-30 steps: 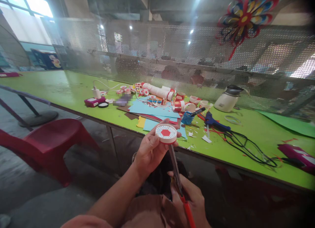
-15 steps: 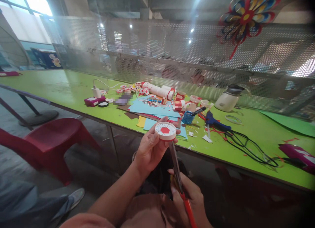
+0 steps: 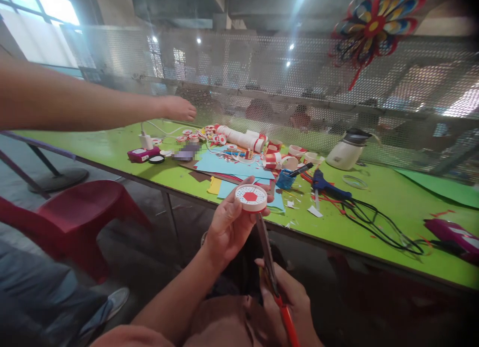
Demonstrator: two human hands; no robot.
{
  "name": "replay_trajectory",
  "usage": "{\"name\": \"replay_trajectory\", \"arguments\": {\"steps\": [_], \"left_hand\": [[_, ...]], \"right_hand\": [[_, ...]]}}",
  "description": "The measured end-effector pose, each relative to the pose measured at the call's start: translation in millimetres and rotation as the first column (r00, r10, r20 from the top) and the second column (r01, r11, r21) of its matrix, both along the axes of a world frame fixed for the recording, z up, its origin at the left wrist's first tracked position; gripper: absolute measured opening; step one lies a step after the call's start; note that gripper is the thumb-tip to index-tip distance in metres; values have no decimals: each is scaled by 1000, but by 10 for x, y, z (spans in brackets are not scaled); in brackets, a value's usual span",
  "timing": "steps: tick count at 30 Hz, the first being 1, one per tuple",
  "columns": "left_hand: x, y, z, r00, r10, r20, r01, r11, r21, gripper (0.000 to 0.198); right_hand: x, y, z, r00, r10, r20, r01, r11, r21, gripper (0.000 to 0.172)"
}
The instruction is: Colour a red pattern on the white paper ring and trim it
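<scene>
Disc (image 3: 251, 197) in white, with a red hexagon at its centre, small blue dots around that and a red lower edge, sits face up in the left hand (image 3: 226, 227), just off the near edge of the green table (image 3: 392, 202). That hand is clamped on it, thumb on the left side of the rim, fingers behind and at the right. The right hand (image 3: 290, 289), lower and nearer, is closed around red-handled scissors (image 3: 267, 257); their blades point up to the disc's underside, though whether they touch it I cannot tell.

Beyond the hands, light blue sheets (image 3: 224, 163) lie on the table, a long white tube (image 3: 239, 137) on their far side. To their right stand a blue cup (image 3: 285, 180) with a black marker (image 3: 301, 170) leaning out, then a blue glue gun (image 3: 325, 184) and a pale kettle (image 3: 344, 155). At far left, another person's hand (image 3: 181, 108), fingers curled, hangs over the table. A red chair (image 3: 86, 202) stands near left; a perforated screen (image 3: 232, 62) closes the far side.
</scene>
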State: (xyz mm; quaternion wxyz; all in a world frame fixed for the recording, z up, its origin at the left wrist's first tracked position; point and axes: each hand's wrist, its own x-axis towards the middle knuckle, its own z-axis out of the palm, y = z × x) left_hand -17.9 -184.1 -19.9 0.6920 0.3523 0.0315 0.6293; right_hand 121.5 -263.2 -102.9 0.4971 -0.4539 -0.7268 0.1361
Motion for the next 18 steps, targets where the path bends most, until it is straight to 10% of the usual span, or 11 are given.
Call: {"name": "replay_trajectory", "arguments": {"steps": [18], "left_hand": [[2, 6, -42, 999, -8, 33, 8, 1000, 5, 62]], "right_hand": [[24, 11, -87, 1000, -13, -1, 14, 998, 64, 31]]}}
